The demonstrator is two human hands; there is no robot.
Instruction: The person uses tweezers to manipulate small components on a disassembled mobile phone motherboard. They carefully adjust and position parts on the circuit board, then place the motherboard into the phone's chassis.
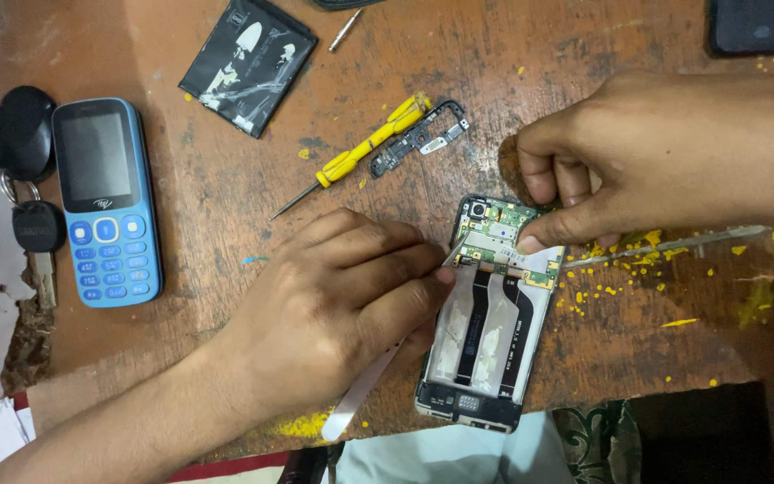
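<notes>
Opened phone (487,314) lies back-up at the counter (226,206) front edge, board and flex cables exposed. Left hand (342,305) pinches a white strip (360,394) against the phone's left side. Right hand (647,161) is curled, thumb pressing the board's top right. Yellow screwdriver (360,152), black bracket (418,139), battery (248,63) and blue keypad phone (107,202) lie well apart.

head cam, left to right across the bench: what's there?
black key fob → blue keypad phone → black battery → yellow screwdriver → opened smartphone → metal tool
</notes>
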